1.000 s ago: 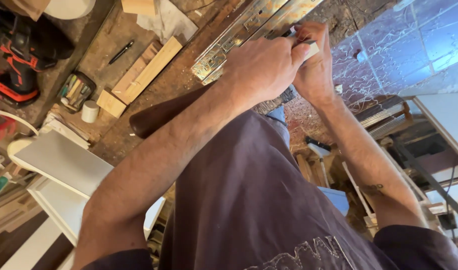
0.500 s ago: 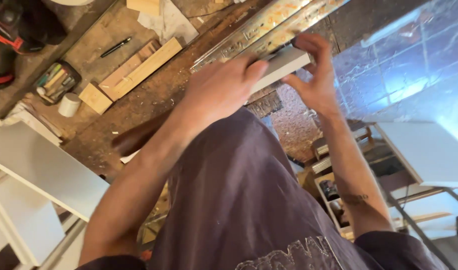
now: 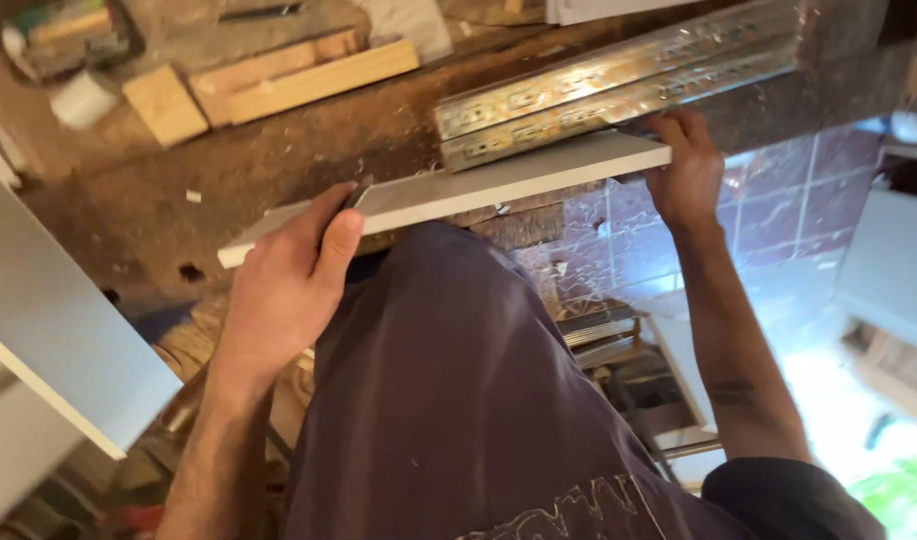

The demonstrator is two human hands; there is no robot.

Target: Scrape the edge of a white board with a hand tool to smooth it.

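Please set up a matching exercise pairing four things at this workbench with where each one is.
Things:
1. white board
2. metal drawer slides
3. wooden strips
4. left hand

Places:
A. on the bench just beyond the board
B. at the bench's far side, upper left
C. gripping the board's near left end
D. held between both hands

Pairs: 1-D, 2-A, 3-B, 4-C. The right hand holds the other end.
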